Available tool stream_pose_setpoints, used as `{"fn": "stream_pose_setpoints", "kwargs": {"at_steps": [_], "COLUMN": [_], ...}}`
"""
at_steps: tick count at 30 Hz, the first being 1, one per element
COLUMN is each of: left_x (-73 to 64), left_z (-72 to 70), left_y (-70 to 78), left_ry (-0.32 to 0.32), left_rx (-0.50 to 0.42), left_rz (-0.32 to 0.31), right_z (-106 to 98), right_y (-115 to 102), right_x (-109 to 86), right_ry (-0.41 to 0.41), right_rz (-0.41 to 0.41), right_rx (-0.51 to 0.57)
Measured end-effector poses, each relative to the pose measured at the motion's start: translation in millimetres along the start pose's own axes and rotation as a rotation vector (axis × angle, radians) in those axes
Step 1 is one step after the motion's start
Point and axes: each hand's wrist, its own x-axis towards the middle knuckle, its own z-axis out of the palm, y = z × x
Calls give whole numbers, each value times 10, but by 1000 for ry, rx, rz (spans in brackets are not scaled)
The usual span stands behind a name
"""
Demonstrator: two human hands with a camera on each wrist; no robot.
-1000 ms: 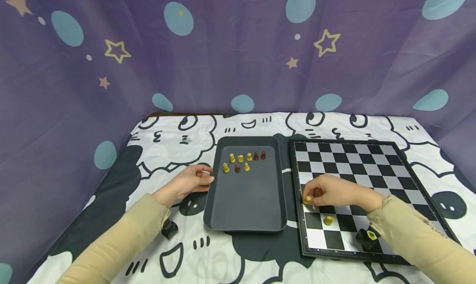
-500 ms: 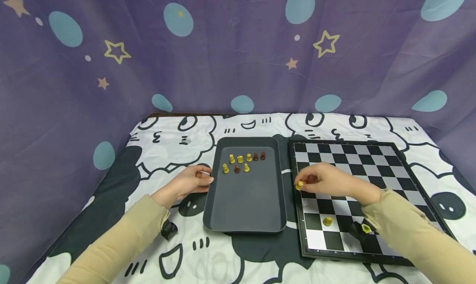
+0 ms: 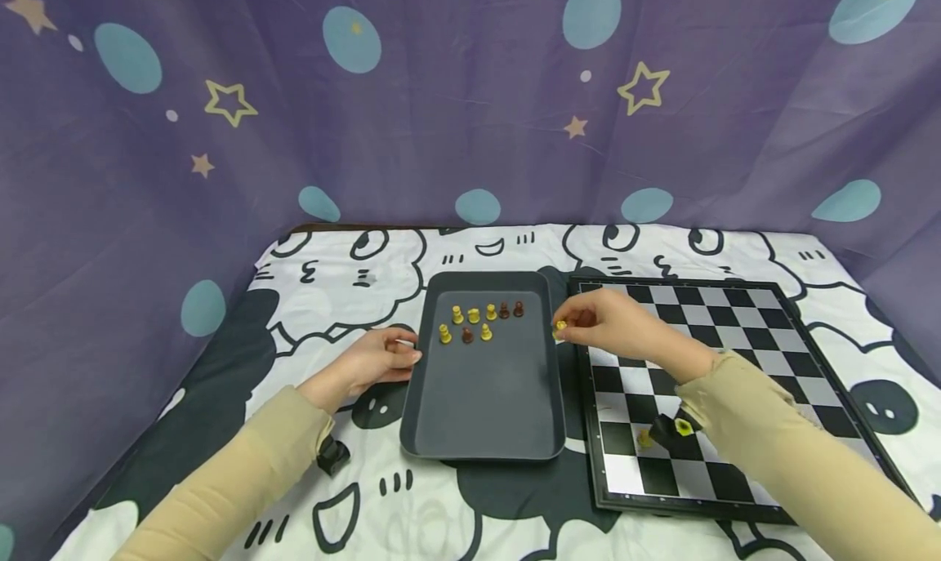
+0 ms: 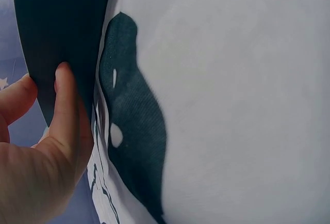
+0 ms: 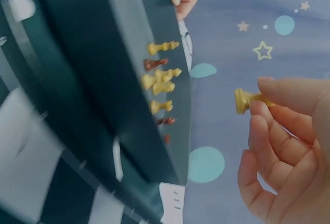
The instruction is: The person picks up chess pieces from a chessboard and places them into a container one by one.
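My right hand [image 3: 606,322] pinches a yellow chess piece [image 5: 242,101] between thumb and fingertip, base outward in the right wrist view. It hovers by the right rim of the grey tray [image 3: 485,414], left of the chessboard [image 3: 735,349]. At the tray's left edge, my left hand [image 3: 375,357] grips the rim, with thumb and fingers on either side of the wall in the left wrist view. Yellow chess pieces [image 3: 444,334] and dark red chess pieces [image 3: 467,335] stand in two rows in the tray's far half. One blurred yellow chess piece [image 3: 644,438] stands on the board's near left.
A white cloth [image 3: 353,291] with dark cartoon drawings covers the table. Behind it hangs a purple curtain [image 3: 470,128] with stars and dots. Small black wrist cameras sit under both wrists, the left wrist camera [image 3: 333,455] over the cloth. The board's raised dark frame borders the tray's right side.
My right hand has carried the yellow chess piece from the board's left squares up and left to the tray's right rim. The left hand keeps its place on the tray.
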Motion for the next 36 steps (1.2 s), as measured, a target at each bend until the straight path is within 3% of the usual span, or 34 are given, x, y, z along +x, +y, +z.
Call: {"fn": "stream_pose_setpoints", "kwargs": {"at_steps": [7,11,21,29,36], "left_x": [3,5,-2,-25,-12], "left_z": [-4,-7,-11,11,6], "left_y": [-7,-15,-14,-12,-15], "left_ry": [-4,-3,-1,1,6], "left_rx": [-11,-14,-14,-2,2], "left_rz": [5,9,3,25,21], "right_z": [42,92,371,576,673], "right_y": [-169,-220,-120,-11,18], "right_x": [280,422,719,850,925], "right_ry": [52,55,61,80,72], "right_rz": [-5,37,198,301,347], "right_rx": [37,68,172,243,174]}}
